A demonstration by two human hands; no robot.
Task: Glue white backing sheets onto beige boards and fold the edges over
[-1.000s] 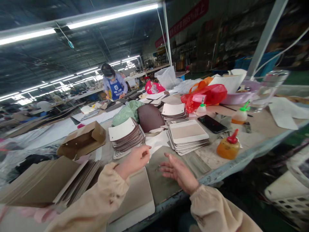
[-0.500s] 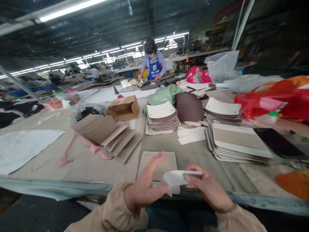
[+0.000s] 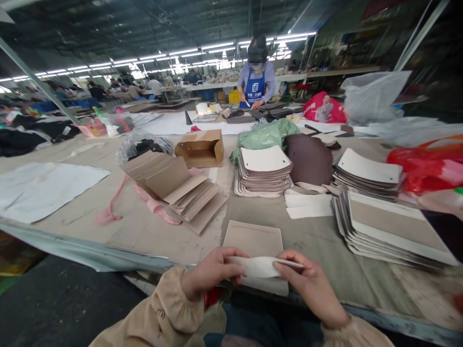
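Observation:
My left hand (image 3: 211,272) and my right hand (image 3: 307,284) both pinch a thin white sheet (image 3: 258,266), held flat at the near table edge. Just beyond it a flat beige panel (image 3: 255,241) lies on the table. A fanned stack of cardboard pieces (image 3: 177,188) sits to the left. Behind the panel stands a stack of white-topped brown pieces (image 3: 264,171). At the right lies a stack of beige-and-white panels (image 3: 390,229).
A small open cardboard box (image 3: 200,148), a green bag (image 3: 265,135), a brown leather piece (image 3: 309,159) and red bags (image 3: 423,166) lie farther back. A large white sheet (image 3: 39,185) is at the left. A person in a blue apron (image 3: 255,79) works at the far end.
The view swung left along the table. My hands came together and took up the white sheet; my left hand went from spread fingers to a pinch on it.

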